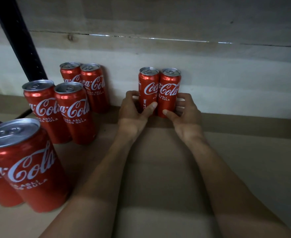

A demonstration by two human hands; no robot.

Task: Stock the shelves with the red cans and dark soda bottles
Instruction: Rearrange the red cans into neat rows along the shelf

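There is only one camera, worn on the person's head and looking forward and down into the shelf (158,169) from close in. It faces the pale back wall (227,74) nearly square on. Both forearms run up from the bottom edge to the left hand (132,109) and right hand (186,112), which are round the far cans (149,86) near mid-frame. The wide lens swells the near can (26,165) at lower left and tilts it outward. A black post (19,40) slants across the upper left corner.
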